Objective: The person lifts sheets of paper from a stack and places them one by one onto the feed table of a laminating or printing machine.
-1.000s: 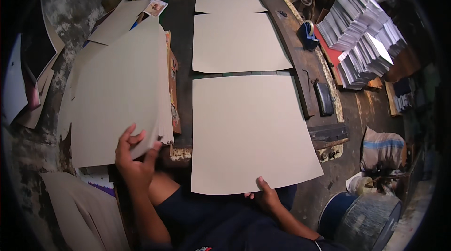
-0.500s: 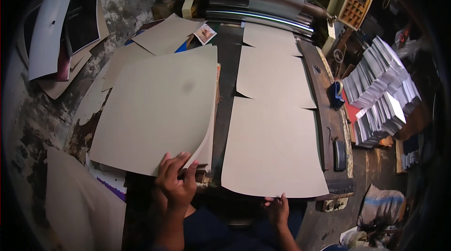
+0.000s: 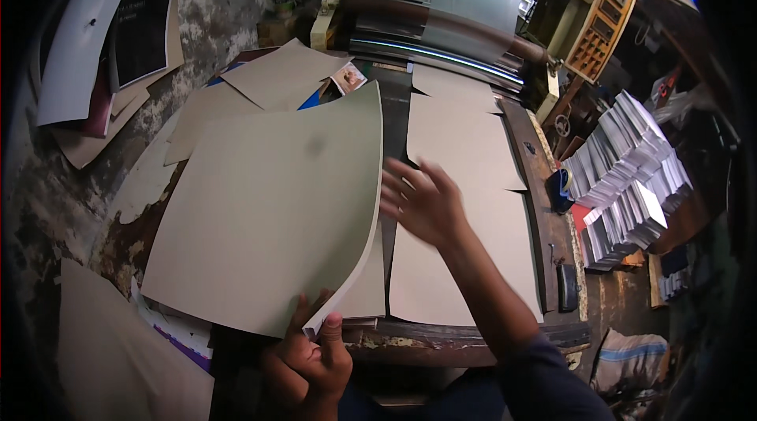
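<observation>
The left hand (image 3: 317,362) grasps the near right corner of a large grey-beige sheet (image 3: 260,208), thumb to one side and fingers to the other, so that its right edge curls upward; this sheet lies at the left, over a stack of similar board (image 3: 367,283) whose corner shows beneath the curl; the right hand (image 3: 430,204) is released, holding nothing, its fingers spread and slightly blurred, the tips just beside the sheet's right edge, though whether they touch it I cannot tell; under the right forearm a row of matching sheets (image 3: 441,271) runs along the machine table (image 3: 453,334) up to the rollers (image 3: 441,58); to the right of that row are a blue tape dispenser (image 3: 560,191) and a dark oblong case (image 3: 568,287), with white paper stacks (image 3: 623,153) further right
</observation>
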{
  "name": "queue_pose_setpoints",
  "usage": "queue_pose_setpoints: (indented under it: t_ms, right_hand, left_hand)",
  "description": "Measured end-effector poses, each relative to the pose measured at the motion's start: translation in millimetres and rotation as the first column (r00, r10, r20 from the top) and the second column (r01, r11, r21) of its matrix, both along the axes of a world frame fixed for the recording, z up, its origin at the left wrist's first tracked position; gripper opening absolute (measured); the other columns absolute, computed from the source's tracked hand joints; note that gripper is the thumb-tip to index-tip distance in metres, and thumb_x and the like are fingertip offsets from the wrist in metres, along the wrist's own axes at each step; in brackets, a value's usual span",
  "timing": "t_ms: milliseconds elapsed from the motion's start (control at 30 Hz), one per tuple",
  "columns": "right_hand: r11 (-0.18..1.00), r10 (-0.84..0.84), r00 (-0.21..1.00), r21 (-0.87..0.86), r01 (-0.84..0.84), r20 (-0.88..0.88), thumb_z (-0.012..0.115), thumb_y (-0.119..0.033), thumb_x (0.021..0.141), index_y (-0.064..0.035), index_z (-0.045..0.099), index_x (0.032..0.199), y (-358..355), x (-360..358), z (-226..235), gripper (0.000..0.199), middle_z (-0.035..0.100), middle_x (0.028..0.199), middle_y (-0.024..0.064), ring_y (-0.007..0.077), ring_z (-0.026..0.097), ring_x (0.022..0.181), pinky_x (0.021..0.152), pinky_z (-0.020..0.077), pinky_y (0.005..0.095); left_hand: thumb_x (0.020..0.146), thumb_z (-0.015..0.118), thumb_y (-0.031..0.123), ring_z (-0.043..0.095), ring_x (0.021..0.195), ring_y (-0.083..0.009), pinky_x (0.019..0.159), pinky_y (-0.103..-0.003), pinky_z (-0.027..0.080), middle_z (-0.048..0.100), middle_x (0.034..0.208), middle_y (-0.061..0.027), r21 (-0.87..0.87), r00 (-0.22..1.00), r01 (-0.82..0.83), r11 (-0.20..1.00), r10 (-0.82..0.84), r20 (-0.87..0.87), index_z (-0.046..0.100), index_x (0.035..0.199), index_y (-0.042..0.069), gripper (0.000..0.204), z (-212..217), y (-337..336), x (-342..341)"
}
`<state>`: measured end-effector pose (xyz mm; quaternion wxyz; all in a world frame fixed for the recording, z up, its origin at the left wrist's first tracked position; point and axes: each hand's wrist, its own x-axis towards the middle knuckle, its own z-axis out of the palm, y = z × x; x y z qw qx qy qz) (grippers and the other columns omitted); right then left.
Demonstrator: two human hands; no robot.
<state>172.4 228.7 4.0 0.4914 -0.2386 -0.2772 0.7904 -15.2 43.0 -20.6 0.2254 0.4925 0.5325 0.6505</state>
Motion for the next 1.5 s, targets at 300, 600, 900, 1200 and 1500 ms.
queue_pose_setpoints:
  t_ms: [300,600,900,1200,1500]
  right_hand:
    - [0.986,-0.046,0.825,0.157,-0.051,0.563,0.062,-0.03,0.089,0.0059,0.057,0.12,140,-62,70,0.047,0.065,0.109,0.0223,0.0302,0.068,0.092,0.08,0.0565,0.0411]
    - [0.688,-0.638,-0.118,0.494,-0.531,0.761,0.054,-0.04,0.089,0.0019,0.025,0.147,153,-68,8,0.077,0.024,0.153,0.0282,0.0408,0.026,0.142,0.114,0.028,0.0416]
    - [0.823,-0.517,-0.042,0.483,-0.298,0.855,0.028,-0.057,0.099,-0.0032,0.019,0.152,38,135,-151,0.075,0.019,0.158,0.0175,0.0379,0.016,0.146,0.119,0.0137,0.0429]
    - [0.935,-0.257,-0.519,0.345,0.079,0.815,0.036,-0.052,0.099,-0.006,0.038,0.146,-47,262,-173,0.066,0.038,0.149,0.0192,0.0398,0.032,0.14,0.111,0.0275,0.0566]
    - [0.983,-0.127,0.889,0.176,0.053,0.439,0.051,-0.049,0.096,0.0014,0.039,0.143,-195,149,-54,0.07,0.061,0.126,0.0161,0.0239,0.061,0.11,0.093,0.0478,0.0362]
  left_hand:
    - [0.086,0.072,0.023,0.069,0.076,-0.036,0.085,-0.049,0.053,0.071,0.081,-0.0146,0.117,0.881,0.088,0.989,-0.023,-0.472,0.067,0.09,-0.001,0.025,-6,19,-8]
    - [0.08,0.077,0.018,0.07,0.088,-0.0323,0.089,-0.048,0.052,0.072,0.091,-0.0138,0.027,0.814,0.206,0.978,-0.156,-0.56,0.067,0.091,0.0,0.023,5,12,13]
    - [0.076,0.08,0.027,0.064,0.111,-0.027,0.101,-0.042,0.046,0.071,0.106,-0.0117,-0.252,0.7,0.551,0.795,-0.606,-0.378,0.07,0.1,0.002,0.037,35,23,-33]
    - [0.1,0.054,0.024,0.061,0.08,-0.015,0.085,-0.032,0.048,0.066,0.083,-0.0003,-0.245,0.912,0.389,0.888,-0.332,0.243,0.068,0.098,-0.002,0.03,15,32,-45]
    - [0.093,0.055,0.023,0.061,0.065,-0.0147,0.08,-0.036,0.049,0.059,0.064,-0.0044,0.122,0.876,0.28,0.952,-0.201,-0.438,0.054,0.067,0.004,0.032,39,-10,-8]
